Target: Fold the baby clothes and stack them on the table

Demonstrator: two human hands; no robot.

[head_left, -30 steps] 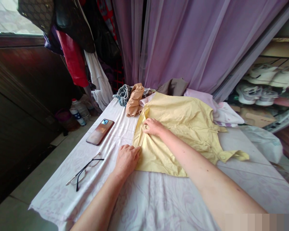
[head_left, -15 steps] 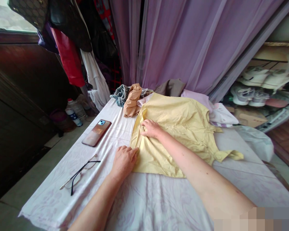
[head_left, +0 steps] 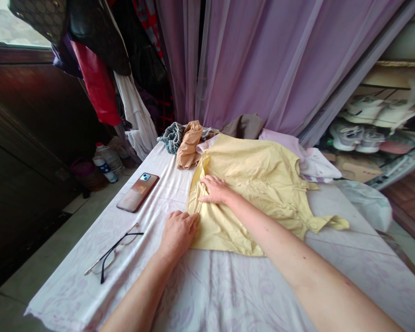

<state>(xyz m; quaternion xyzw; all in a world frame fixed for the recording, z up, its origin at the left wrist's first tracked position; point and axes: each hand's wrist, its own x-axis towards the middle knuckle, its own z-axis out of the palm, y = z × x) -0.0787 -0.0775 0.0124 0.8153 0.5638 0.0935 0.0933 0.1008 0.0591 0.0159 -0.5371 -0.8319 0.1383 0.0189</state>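
Note:
A pale yellow buttoned garment with straps (head_left: 256, 161) is spread on the cloth-covered table, somewhat creased, its straps pointing right. At its near left edge my left hand (head_left: 178, 233) has its fingers closed on the fabric. My right hand (head_left: 216, 189) rests on the garment further up near the same left edge, thumb and fingers apart, palm side down. My right forearm crosses over the garment's lower part and hides some of it.
Left of the garment lie a phone (head_left: 137, 192) and folded-arm glasses (head_left: 113, 251). At the far edge sit a brown-orange bundled cloth (head_left: 189, 144), a blue-grey one (head_left: 173, 137) and folded lilac clothes (head_left: 283, 143). Purple curtains (head_left: 256, 69) hang behind; shoes (head_left: 358, 137) stand on a rack at right.
My right hand has slid slightly nearer to me along the garment, and its thumb and fingers have spread from a pinch. My left hand stays at the edge.

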